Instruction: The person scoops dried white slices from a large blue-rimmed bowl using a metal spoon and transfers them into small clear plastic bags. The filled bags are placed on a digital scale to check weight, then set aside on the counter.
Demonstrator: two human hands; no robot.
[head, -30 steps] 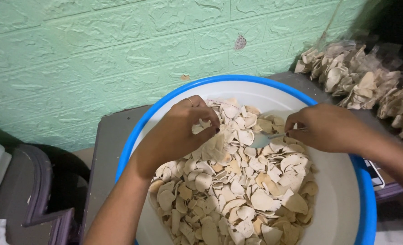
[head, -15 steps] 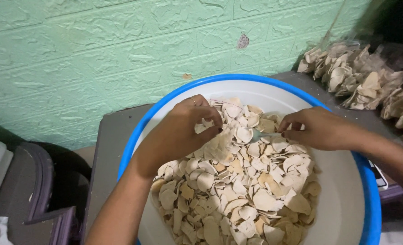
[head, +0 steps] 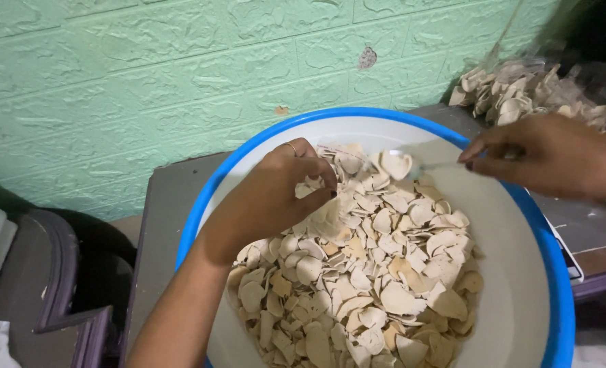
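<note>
A big white basin with a blue rim (head: 385, 114) holds a heap of pale beige, shell-like dried chips (head: 385, 272). My left hand (head: 269, 204), a ring on one finger, rests on the heap's far left, its fingers curled and pinching chips. My right hand (head: 548, 157) hovers over the basin's right rim, fingertips pinched on a thin, pale, blurred strip (head: 429, 165) that reaches back toward the heap. I cannot tell what the strip is.
The basin sits on a grey table (head: 160, 225) against a green textured wall (head: 146, 75). A clear plastic bag of the same chips (head: 528, 95) lies at the back right. Dark furniture (head: 37, 272) stands at the left. A flat white-edged object (head: 567, 252) lies beside the basin.
My right hand has drawn away from the heap to the right, past the basin's rim, pulling the thin strip with it. My left hand stays on the chips.
</note>
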